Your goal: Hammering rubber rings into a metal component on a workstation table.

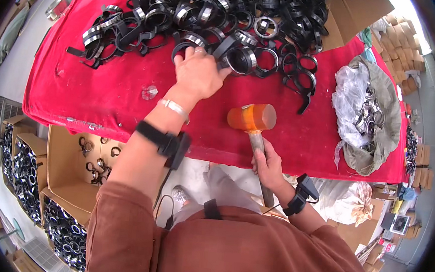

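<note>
At far left, upright cardboard boxes are packed with glossy black and silver rings. Beside them an open cardboard box, smooth-walled and rectangular, holds a few black rings, loosely scattered. The table is covered with a matt red cloth, wrinkled in places and marked with pale specks along the near edge. A small crumpled piece of clear plastic lies on it.

The left hand, a pale bracelet at its wrist, is at the near edge of a heap of black clamp rings. These are round, some with bright metal bands and some with flat projecting arms. Its fingers are bent over the rings and the thumb stands apart, beside a wide black ring; whether the fingers are closed on a piece cannot be told.

To the right, the right hand is wrapped firmly around the handle of a mallet. The cylindrical orange head, scuffed, is over the cloth; the straight, dull handle slopes toward the body.

At right, a creased grey-green sack bears a crinkled translucent bag and shiny metal pieces.
</note>
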